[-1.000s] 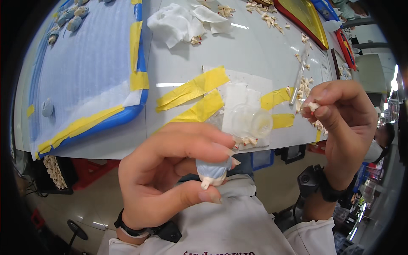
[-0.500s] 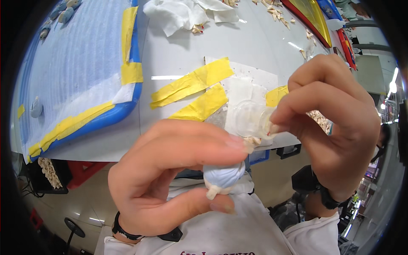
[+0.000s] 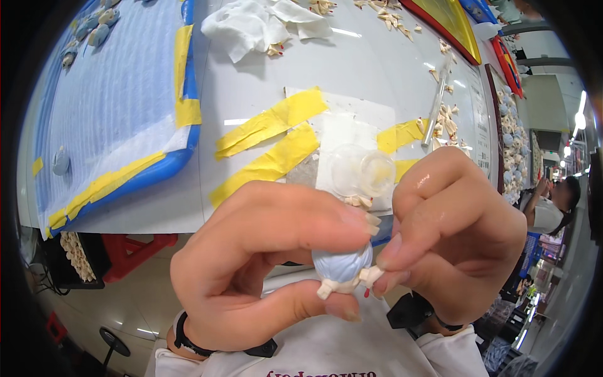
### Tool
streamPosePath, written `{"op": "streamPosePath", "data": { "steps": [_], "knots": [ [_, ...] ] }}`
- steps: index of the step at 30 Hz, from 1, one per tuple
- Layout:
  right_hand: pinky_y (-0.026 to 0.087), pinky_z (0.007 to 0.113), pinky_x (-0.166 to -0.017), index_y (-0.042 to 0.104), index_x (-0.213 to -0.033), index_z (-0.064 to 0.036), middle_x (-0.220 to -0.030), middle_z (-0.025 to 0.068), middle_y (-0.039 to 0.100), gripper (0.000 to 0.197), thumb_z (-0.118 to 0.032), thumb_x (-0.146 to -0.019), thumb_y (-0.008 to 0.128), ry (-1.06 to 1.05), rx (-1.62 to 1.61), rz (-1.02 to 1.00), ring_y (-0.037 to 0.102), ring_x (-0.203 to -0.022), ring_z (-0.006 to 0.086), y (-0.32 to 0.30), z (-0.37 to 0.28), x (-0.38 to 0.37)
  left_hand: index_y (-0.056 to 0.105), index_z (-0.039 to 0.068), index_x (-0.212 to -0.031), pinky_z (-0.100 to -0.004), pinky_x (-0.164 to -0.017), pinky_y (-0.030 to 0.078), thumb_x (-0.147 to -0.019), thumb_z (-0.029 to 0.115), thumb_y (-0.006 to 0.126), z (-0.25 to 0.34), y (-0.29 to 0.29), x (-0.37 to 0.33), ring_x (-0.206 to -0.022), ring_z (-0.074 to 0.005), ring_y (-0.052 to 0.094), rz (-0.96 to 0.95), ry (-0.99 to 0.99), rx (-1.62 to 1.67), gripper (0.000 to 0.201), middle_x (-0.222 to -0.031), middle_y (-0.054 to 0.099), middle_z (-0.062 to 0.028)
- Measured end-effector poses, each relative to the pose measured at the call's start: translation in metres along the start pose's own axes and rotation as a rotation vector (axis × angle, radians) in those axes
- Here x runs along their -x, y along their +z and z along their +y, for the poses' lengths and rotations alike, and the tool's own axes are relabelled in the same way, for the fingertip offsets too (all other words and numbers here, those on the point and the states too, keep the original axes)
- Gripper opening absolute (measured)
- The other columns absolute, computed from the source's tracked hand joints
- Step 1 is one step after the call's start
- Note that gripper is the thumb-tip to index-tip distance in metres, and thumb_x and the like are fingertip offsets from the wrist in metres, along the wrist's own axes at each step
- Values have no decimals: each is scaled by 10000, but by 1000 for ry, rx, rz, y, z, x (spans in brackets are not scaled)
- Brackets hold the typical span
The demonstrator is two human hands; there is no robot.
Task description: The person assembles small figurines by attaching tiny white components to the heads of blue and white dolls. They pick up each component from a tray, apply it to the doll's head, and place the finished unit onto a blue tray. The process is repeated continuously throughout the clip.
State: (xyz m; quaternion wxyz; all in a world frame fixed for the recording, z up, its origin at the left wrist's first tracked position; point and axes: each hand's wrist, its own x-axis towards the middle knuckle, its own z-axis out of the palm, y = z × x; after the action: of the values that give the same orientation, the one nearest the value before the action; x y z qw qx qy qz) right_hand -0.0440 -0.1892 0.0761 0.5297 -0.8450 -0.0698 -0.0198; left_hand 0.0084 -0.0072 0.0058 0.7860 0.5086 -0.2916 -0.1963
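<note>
My left hand (image 3: 251,251) is closed, pinching a small figurine part (image 3: 342,264) between thumb and fingers. The part is rounded and grooved in pale blue, with a cream underside and a short cream stub. My right hand (image 3: 465,232) has come up beside it and pinches a tiny cream piece (image 3: 370,275) with a red tip. That piece touches the lower right edge of the figurine part, or nearly so. Behind the hands, a clear round cup (image 3: 377,173) stands on a white sheet (image 3: 336,129), beside several small cream pieces (image 3: 359,201).
On the left lies a blue-rimmed tray (image 3: 182,154) lined with pale sheeting, holding several blue figurine parts (image 3: 61,161). Yellow tape (image 3: 273,122) crosses the table. A crumpled white cloth (image 3: 245,28) and loose cream pieces (image 3: 447,119) lie farther off. Another person (image 3: 549,204) is at the far right.
My right hand has moved down and left from the clear cup to the figurine part, bringing the small cream piece. My left hand still holds the part, slightly lower and farther right.
</note>
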Motion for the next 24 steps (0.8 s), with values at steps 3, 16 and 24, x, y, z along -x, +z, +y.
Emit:
{"op": "streamPosePath", "data": {
  "steps": [3, 16, 24],
  "knots": [
    [358, 229, -591, 605, -784, -62, -748, 63, 518, 200, 0, -659, 748, -86, 104, 11, 467, -646, 123, 3, 1, 2, 578, -35, -985, -282, -789, 468, -708, 95, 754, -2, -5, 2, -867, -215, 586, -74, 84, -127, 353, -994, 567, -205],
    [397, 254, -672, 592, -800, -31, -756, 52, 562, 195, -6, -654, 719, -36, 199, 89, 513, -727, 152, -25, -6, -11, 561, -26, -982, -260, -633, 496, -687, 130, 782, 4, -8, 4, -749, -216, 606, 4, 127, -302, 400, -978, 533, -174],
    [422, 231, -611, 637, -821, -29, -719, 7, 595, 165, -101, -690, 704, 101, 627, 136, 539, -668, 93, -122, 86, -84, 620, -29, -970, -275, -727, 486, -650, 14, 777, 11, -6, 7, -919, -227, 587, 241, -17, -129, 358, -970, 606, -182]
  ]
}}
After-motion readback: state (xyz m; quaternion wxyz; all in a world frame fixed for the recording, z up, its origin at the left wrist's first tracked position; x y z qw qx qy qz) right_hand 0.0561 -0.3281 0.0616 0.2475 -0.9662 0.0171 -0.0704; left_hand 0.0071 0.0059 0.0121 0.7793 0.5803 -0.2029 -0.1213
